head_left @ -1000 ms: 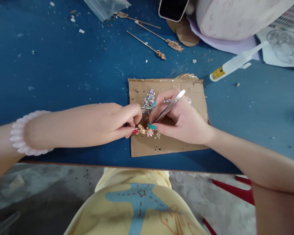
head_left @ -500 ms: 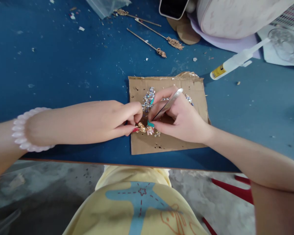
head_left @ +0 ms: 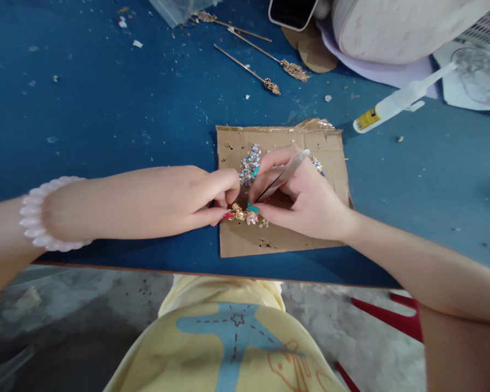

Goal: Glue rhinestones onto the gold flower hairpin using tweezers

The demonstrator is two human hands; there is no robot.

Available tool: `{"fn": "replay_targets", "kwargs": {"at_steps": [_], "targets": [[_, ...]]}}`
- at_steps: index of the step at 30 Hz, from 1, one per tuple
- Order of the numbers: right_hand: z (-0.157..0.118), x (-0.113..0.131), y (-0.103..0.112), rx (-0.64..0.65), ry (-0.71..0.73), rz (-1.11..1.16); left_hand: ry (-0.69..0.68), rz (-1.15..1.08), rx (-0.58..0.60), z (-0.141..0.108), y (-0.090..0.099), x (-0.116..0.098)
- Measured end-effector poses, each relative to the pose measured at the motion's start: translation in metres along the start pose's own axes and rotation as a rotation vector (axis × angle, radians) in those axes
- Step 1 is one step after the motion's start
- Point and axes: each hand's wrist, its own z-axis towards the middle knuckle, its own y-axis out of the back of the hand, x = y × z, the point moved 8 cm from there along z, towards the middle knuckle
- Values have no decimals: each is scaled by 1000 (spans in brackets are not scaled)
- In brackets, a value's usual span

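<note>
My left hand reaches in from the left, its thumb and finger pinching the end of a gold ornament with a pink stone flower at its right end. Closed around silver tweezers, my right hand rests over the cardboard, its fingertips just above the flower. The tweezers slant down to the left, and the fingers hide their tips. Beneath both hands lies a piece of brown cardboard. Small glittering stones are heaped on it, partly behind my right fingers, and a few loose ones lie beside the flower.
Several gold hairpins lie on the blue table beyond the cardboard. A glue bottle with a yellow label is at the right. Farther back are a phone, a pale rounded case and a plastic bag.
The whole view has shifted slightly, so the table things appear a little farther right. Both hands keep the same grip and stay almost in place at the ornament.
</note>
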Motion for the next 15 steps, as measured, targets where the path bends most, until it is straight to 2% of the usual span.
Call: {"fn": "replay_targets", "kwargs": {"at_steps": [4, 9, 15], "targets": [[-1, 1, -1, 13, 6, 4, 12, -14, -4, 0, 0, 2], [-1, 2, 1, 11, 1, -24, -37, -25, -37, 0, -1, 6], [-1, 3, 3, -15, 27, -47, -48, 8, -17, -2, -3, 9]]}}
